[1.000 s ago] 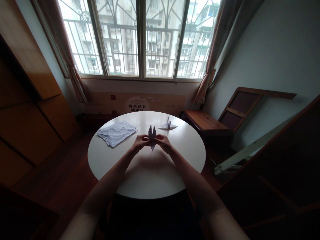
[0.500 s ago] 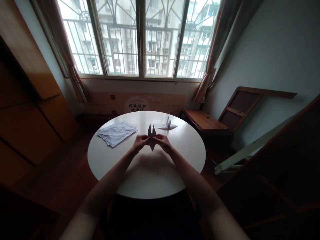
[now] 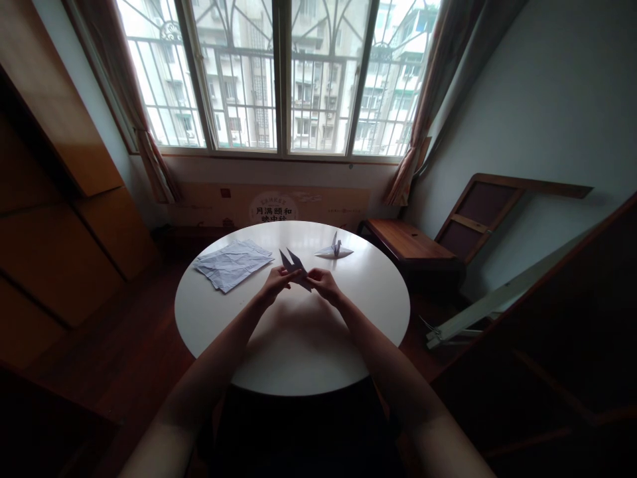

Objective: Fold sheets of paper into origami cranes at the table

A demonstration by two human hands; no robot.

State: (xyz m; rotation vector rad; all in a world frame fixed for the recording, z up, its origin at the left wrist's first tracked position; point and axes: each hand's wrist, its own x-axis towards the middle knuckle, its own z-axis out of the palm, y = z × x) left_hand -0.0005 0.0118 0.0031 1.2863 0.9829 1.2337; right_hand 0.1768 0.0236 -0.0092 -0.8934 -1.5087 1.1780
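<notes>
A partly folded origami paper (image 3: 293,261) is held up over the table between both hands. Two pointed flaps stick up from it toward the upper left, and a single point slants down to the lower right. My left hand (image 3: 275,282) pinches its left side, fingers closed on the paper. On the right side, my right hand (image 3: 324,284) grips the paper near its lower point. Beyond my right hand a folded paper crane (image 3: 336,249) rests on the table, touched by neither hand.
Creased paper sheets (image 3: 233,264) lie overlapping at the left of the round white table (image 3: 308,372). A wooden bench (image 3: 405,239) stands past the table's right side. Behind the table are a long printed box (image 3: 199,199) and a barred window (image 3: 318,99).
The folded paper has tilted from upright, its two flaps leaning to the left and its lower point swinging right. Both hands still hold it; the crane and sheets stay put.
</notes>
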